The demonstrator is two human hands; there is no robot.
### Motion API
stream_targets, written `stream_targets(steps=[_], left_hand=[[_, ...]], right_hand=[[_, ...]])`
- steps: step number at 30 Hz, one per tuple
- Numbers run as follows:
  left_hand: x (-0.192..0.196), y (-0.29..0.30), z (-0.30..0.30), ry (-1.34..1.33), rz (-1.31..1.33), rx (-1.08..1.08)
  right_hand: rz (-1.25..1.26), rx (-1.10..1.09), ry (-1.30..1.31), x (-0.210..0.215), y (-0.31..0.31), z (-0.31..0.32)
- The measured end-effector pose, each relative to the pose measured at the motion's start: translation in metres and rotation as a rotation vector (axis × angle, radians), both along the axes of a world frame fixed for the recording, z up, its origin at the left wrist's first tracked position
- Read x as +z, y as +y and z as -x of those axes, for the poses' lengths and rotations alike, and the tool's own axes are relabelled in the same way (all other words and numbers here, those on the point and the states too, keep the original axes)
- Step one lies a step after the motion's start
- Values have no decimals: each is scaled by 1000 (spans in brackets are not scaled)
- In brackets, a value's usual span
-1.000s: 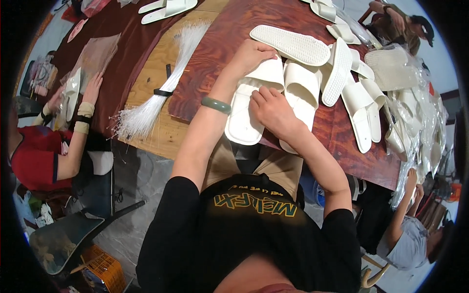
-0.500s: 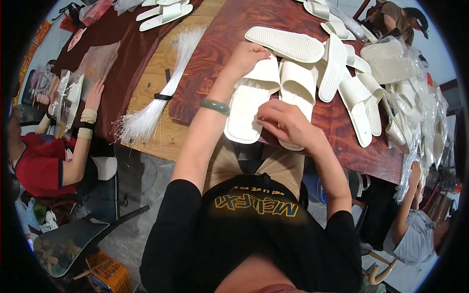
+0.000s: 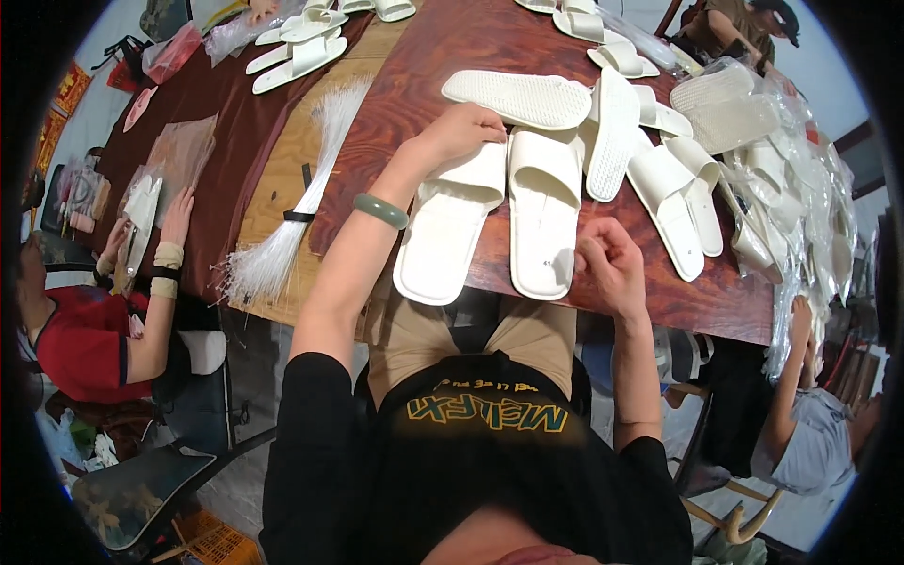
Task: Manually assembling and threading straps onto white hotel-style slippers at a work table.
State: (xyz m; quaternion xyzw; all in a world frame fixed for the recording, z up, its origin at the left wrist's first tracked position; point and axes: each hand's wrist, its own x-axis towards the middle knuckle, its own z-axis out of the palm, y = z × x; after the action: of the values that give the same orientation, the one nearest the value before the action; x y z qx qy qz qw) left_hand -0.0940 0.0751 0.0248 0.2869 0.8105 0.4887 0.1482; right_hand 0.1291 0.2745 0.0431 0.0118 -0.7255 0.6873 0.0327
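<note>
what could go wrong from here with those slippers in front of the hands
The left slipper and right slipper have their heels at the near edge of the table, so a bump from the right hand, close beside the right one, might knock it off.

The sole-up slipper lies just beyond the left hand, so that hand could nudge it out of place.

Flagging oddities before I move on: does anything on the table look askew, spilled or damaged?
One slipper beyond the left hand and another beside it show textured soles, unlike the upright front pair; no spill or damage shows.
</note>
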Motion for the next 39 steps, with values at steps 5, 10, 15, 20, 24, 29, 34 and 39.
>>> stream_targets(steps=[5, 10, 15, 20, 24, 29, 34, 39], left_hand=[[10, 18, 11, 556, 61, 46], [3, 19, -1, -116, -179, 45], [-3, 38, -4, -171, -239, -3], [-8, 42, 1, -196, -215, 30], [-10, 35, -5, -168, -254, -30], [-3, 27, -15, -275, -261, -96], [3, 26, -17, -547, -329, -105], [2, 26, -17, -556, -434, -111]], right_hand=[[-167, -30, -68, -14, 1, 33], [-408, -122, 53, -17, -12, 19], [-561, -218, 28, -13, -20, -2], [-659, -281, 20, -14, -21, 8], [-743, -338, 107, -23, -26, 27], [-862, -435, 218, -35, -30, 41], [-989, -458, 331, -41, -33, 49], [-1117, -402, 376, -42, -35, 52]])
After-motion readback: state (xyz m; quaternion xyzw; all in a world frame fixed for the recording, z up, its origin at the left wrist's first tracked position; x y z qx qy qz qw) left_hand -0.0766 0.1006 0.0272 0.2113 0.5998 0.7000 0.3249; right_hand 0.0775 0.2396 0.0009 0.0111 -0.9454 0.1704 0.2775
